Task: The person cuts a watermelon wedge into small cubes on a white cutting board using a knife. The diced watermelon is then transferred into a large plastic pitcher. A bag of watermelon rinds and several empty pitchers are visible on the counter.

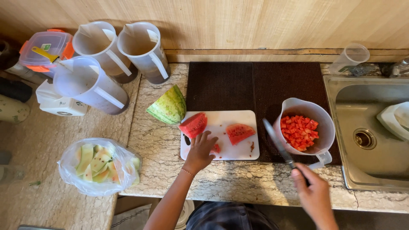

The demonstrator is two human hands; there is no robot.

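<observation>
Around the white cutting board [238, 147] a rind-on watermelon wedge [169, 105] waits uncut at its left, the jug [322, 126] at its right is partly filled with cubes, two slices [194, 124] remain on it — left hand [200, 149] fingers spread on the board, right hand [313, 191] wrapped round the knife [277, 142].

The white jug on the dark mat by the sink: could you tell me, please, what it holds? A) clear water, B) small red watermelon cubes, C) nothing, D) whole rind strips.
B: the white jug is part-filled with small red watermelon cubes, while the pale green rind strips lie in a clear plastic bag on the counter far to the left.
</observation>
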